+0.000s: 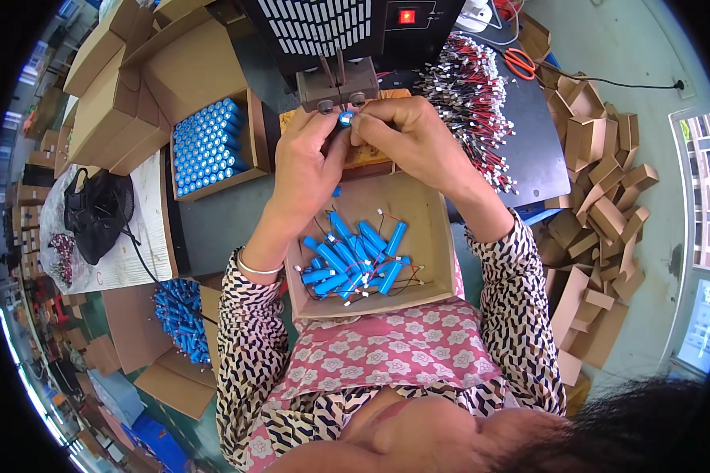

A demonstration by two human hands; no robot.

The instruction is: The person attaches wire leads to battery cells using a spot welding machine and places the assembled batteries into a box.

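Note:
Just beneath the two electrode tips of a spot welder [338, 85], my left hand [304, 158] grips a blue cylindrical battery cell [345, 119], whose round end faces up. From the other side my right hand [418, 142] comes in with thumb and forefinger pinched together at the cell's end. What that pinch holds is too small to make out. Below my wrists, an open cardboard tray [442, 260] carries several blue cells [347, 256] with thin red and black leads and white plugs.
A carton of upright blue cells [207, 150] stands to the left. Bundled connector leads [473, 102] lie at the right, beside orange-handled scissors [521, 63]. Small empty boxes [599, 197] are heaped further right. A lower carton at left holds more blue cells [180, 315].

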